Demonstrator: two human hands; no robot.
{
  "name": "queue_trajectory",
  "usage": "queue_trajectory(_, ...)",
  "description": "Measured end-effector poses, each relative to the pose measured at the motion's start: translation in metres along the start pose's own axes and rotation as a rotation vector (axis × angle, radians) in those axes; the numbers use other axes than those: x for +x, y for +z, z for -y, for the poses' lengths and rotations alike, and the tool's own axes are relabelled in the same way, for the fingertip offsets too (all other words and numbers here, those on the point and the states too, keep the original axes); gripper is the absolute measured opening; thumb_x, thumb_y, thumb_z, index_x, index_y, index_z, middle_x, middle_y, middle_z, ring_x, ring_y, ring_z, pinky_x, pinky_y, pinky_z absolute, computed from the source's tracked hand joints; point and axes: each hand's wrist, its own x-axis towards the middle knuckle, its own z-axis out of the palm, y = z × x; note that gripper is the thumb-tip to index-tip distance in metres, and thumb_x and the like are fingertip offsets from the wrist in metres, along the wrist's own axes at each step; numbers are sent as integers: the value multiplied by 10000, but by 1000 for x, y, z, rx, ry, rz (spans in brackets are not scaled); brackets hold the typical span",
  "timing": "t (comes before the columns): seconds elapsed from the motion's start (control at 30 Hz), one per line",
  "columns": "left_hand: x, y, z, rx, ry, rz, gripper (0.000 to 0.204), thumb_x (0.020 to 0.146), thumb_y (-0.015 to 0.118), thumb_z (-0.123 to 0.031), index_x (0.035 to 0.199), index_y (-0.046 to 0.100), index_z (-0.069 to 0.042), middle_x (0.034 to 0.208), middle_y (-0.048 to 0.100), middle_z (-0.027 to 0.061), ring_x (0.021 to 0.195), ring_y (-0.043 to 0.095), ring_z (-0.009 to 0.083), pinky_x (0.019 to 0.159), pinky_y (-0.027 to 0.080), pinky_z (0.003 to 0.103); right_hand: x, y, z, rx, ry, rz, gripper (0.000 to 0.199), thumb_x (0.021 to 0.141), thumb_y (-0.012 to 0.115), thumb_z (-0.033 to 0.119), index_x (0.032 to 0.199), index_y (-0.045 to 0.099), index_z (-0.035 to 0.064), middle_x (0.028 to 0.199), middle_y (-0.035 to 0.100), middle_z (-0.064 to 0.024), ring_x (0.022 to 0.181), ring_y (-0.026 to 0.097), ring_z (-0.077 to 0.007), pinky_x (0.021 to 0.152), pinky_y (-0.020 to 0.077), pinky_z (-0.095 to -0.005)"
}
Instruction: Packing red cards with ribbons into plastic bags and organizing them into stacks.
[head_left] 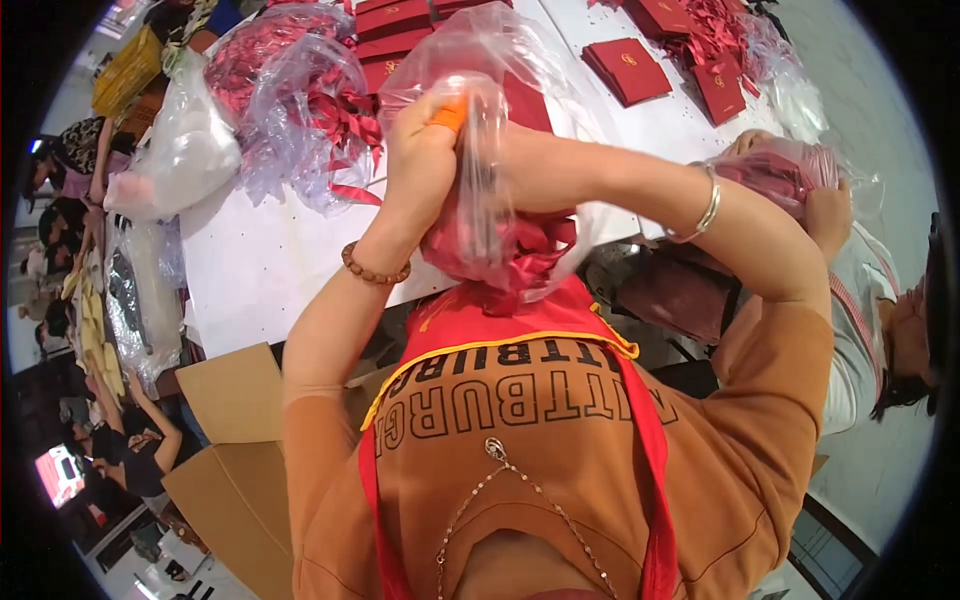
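In front of my chest, my left hand is closed around the gathered edge of a clear plastic bag, with an orange band round one finger. The bag's lower part bulges with red ribbons above my red apron. From the right, my right hand reaches across to the bag, against the plastic beside my left hand. Its fingers are hidden by the plastic, so I cannot tell whether it grips anything. Behind the bag, red card packets lie in stacks on the white table.
Clear bags of red ribbon and a full white plastic bag stand at the left. More red packets lie at the far right. Beside me on the right, a person handles a bagged red bundle. An open cardboard box is at my lower left.
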Motion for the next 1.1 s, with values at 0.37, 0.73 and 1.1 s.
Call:
queue_trajectory(0.37,11,6,5,855,480,153,187,834,528,-117,957,624,-16,973,618,107,963,546,221,873,395,323,-88,-32,8,-238,201,-571,623,752,640,198,1281,317,135,968,524,-134,627,559,-232,611,455,-322)
queue_trajectory(0.73,31,10,0,674,346,379,225,849,526,-169,986,613,-13,981,612,105,942,538,222,854,391,292,-91,-100,28,681,246,-497,471,797,551,174,1210,423,-14,925,533,-104,644,470,-148,566,406,-290)
queue_trajectory(1.1,25,3,-7,645,149,225,222,848,522,-145,1004,601,-9,999,607,92,927,540,186,838,394,283,-71,-14,-23,333,-270,-993,882,684,673,361,1347,208,12,1271,373,-217,1191,382,-302,963,337,-375)
